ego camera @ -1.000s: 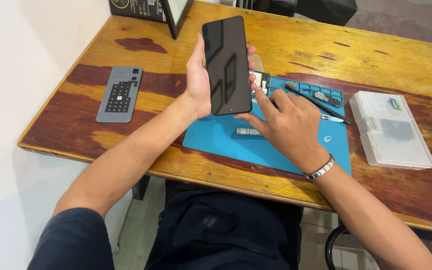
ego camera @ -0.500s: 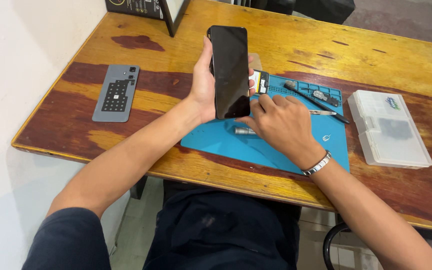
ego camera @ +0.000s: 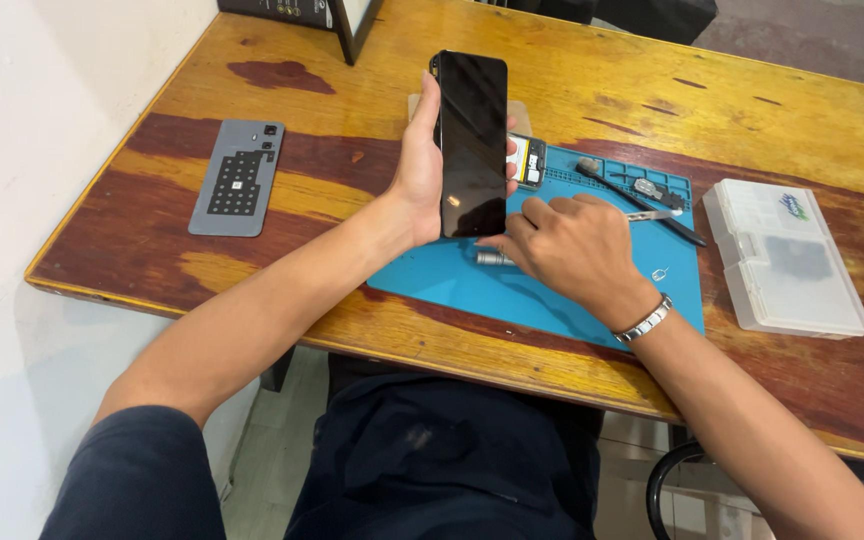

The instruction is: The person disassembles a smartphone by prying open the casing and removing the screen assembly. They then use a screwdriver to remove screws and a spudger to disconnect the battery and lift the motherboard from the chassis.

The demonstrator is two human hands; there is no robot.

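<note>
In the head view, our left hand (ego camera: 420, 180) gripped the black phone (ego camera: 472, 145) upright above the blue mat (ego camera: 552, 290) near the desk's (ego camera: 652, 90) front edge, fingers wrapped around its side. Our right hand (ego camera: 572, 245) curled on the mat; whether it pinched the small metal piece (ego camera: 493, 258) we could not tell. The grey back cover (ego camera: 237, 178) lay apart towards the left edge, so reassembly seemed unfinished.

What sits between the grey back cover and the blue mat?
Head view: only bare wooden table between the grey back cover and the blue mat, crossed by the left forearm; the left hand holds the phone.
</note>
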